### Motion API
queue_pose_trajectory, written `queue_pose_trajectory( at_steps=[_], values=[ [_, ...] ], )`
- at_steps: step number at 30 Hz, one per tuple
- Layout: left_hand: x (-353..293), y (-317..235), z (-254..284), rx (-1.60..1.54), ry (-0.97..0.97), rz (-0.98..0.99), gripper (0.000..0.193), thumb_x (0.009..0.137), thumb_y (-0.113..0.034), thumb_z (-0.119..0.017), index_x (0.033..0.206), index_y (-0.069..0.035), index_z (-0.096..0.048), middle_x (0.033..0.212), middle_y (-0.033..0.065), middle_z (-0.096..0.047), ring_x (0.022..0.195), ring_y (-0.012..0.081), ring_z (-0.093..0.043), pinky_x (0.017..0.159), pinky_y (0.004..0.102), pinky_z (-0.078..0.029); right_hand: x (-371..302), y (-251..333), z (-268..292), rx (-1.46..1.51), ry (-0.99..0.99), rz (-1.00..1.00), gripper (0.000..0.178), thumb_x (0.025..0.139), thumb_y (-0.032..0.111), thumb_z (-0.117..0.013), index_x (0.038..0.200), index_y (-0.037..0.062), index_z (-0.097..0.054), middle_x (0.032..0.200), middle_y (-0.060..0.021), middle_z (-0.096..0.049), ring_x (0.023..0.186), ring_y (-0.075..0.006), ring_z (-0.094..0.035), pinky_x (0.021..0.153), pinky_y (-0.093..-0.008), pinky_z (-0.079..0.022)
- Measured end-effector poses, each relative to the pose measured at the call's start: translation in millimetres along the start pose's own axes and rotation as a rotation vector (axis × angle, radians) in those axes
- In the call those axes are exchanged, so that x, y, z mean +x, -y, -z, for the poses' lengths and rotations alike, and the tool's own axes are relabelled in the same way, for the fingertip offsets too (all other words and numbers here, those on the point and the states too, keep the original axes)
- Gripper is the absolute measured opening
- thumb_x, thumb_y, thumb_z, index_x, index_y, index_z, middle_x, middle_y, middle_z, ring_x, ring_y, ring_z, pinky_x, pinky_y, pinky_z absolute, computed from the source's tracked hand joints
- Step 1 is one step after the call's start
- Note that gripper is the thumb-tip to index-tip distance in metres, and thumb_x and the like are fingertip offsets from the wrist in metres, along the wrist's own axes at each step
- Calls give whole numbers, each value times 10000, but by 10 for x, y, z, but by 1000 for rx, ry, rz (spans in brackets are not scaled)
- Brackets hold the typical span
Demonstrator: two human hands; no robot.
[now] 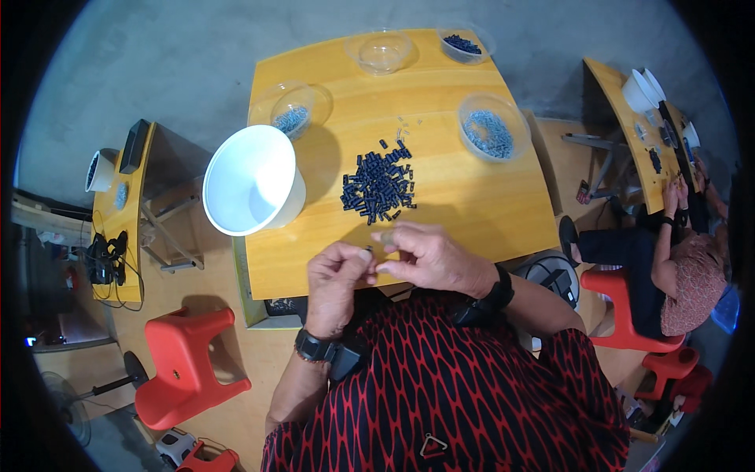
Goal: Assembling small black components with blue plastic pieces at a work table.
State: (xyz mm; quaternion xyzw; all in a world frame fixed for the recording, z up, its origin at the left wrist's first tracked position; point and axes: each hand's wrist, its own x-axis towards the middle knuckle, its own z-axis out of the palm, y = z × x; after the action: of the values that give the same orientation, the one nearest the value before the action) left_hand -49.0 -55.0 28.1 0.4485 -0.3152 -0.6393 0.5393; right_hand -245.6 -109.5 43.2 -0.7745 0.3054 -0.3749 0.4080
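Close together at the near edge of the yellow table, my two hands work fingertip to fingertip. Thumb and forefinger of my left hand pinch a small dark cylindrical piece. My right hand is closed in a pinch beside it, fingertips slightly blurred; whatever is between them is too small to make out. Just beyond lies a loose pile of short dark blue-black cylindrical pieces. Several tiny clear bits are scattered behind the pile.
A big white bucket stands left of the pile. Clear tubs hold small silvery pieces, more silvery pieces and dark pieces; another clear tub stands far back. Red stools flank me. Another person sits at a right-hand table.
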Motion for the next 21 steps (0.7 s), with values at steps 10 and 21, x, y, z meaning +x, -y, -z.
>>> queue_pose_trajectory(
  at_steps=[10,21],
  values=[
    [-423,84,1301,358,-894,-601,119,920,-24,-668,1006,-33,-586,1017,50,-623,920,129,-579,844,281,-484,-24,-505,538,-103,-278,-271,151,886,70,-687,977,-48,-665,803,-169,-666,694,-232,-648,641,-333,-501],
    [-425,261,1564,313,-1007,-449,195,919,-31,-643,1080,16,-544,1037,68,-567,915,139,-551,838,289,-477,715,-906,654,-526,-281,-105,137,886,32,-619,978,-70,-618,936,-224,-609,898,-405,-608,784,-434,-494]
  ],
)
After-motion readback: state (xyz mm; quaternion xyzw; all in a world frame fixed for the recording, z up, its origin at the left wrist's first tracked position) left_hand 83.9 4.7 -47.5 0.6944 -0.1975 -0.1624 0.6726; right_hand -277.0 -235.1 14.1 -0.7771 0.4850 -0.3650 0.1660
